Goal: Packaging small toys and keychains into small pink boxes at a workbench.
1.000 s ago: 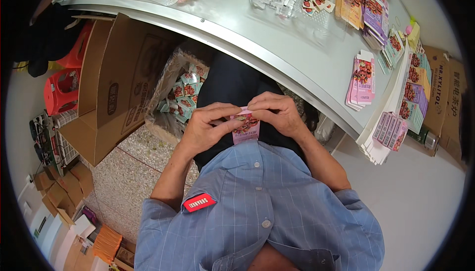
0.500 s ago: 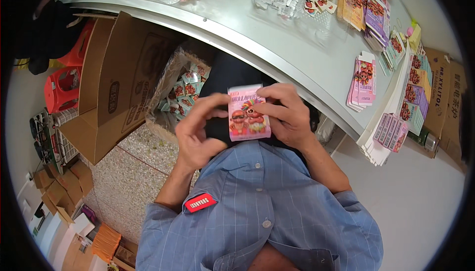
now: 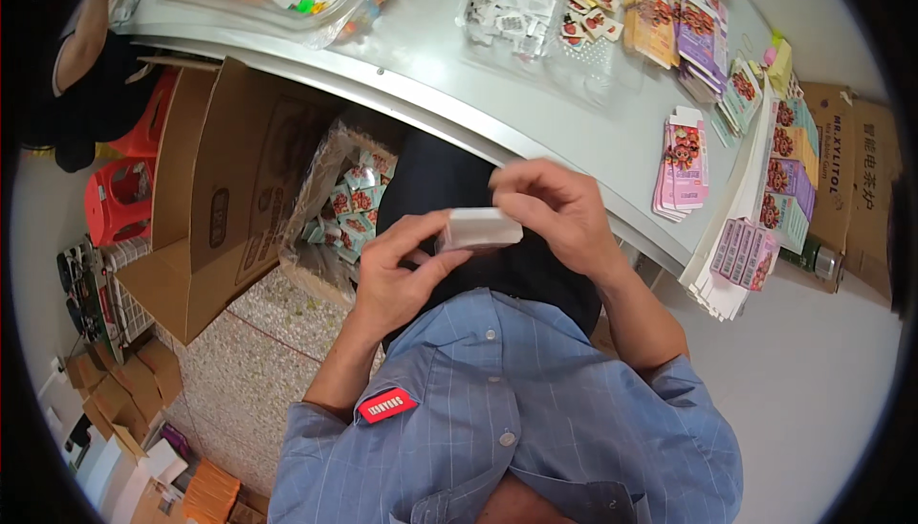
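Note:
My left hand [image 3: 406,261] is closed around a small pink carton [image 3: 483,228], its fingers on the carton's left side. The carton is tilted so that a pale, whitish end faces up; its printed front is mostly turned out of sight. My right hand [image 3: 564,218] is just above and beside the carton's right end, fingers bent and thumb close to the forefinger. Whether anything sits between those fingertips is hidden. Both hands are over my lap, in front of the table edge [image 3: 430,108].
Below the table, a lined carton [image 3: 311,261] holds several green-and-white packets beside an open cardboard box [image 3: 225,199]. On the table are flat pink cartons [image 3: 684,165], a tub of white sachets [image 3: 516,3] and a tray of colourful pieces [image 3: 335,22]. Red stools [image 3: 120,204] stand left, near another person's arm [image 3: 84,36].
The pink carton has tipped from showing its printed front to showing its pale end. My left hand has closed in on its side; my right hand has moved off its front.

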Tool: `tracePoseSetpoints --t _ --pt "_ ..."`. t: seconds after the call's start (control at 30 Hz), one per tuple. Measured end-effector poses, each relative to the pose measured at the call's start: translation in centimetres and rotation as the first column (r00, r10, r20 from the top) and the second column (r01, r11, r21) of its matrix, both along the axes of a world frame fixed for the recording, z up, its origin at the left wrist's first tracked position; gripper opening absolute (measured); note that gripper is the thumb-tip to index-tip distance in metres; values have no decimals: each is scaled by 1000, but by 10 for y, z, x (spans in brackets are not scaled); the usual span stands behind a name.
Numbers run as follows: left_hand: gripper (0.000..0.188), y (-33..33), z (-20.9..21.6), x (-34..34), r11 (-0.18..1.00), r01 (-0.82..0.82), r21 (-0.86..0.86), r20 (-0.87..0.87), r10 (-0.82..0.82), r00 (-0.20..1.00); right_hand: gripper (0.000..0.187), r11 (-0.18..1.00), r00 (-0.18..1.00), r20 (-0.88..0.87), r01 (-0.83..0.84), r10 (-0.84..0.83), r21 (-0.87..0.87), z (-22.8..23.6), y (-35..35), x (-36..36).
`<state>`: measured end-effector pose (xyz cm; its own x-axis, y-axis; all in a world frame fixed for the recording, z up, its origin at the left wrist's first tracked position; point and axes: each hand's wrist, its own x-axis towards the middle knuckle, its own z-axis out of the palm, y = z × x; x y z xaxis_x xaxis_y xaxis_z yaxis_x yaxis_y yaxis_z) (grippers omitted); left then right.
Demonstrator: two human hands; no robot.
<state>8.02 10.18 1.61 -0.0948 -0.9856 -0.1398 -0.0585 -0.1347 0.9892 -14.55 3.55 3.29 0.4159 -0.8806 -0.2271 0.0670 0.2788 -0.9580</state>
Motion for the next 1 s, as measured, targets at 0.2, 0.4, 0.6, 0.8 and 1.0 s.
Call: tracePoseSetpoints --t 0.2,0.4,0.6,0.8,1.0 --pt "33 -23 1 -2 899 145 -413 246 -43 968 11 987 992 -66 -98 107 127 11 -20 -2" --pt "47 -20 -5 -15 950 24 -311 115 12 993 14 826 870 -489 -324 68 -462 34 -59 -21" --pt "67 -24 -21 1 958 -44 -284 227 112 968 36 622 599 -462 78 -654 -779 66 -208 -94" --pt "65 -12 -33 3 974 14 -226 335 64 940 58 632 346 -644 -162 -683 -758 27 -363 -141" --pt "66 -6 -54 0 980 7 -197 352 64 934 63 764 -1 -867 -473 -498 -439 -16 -420 -167"
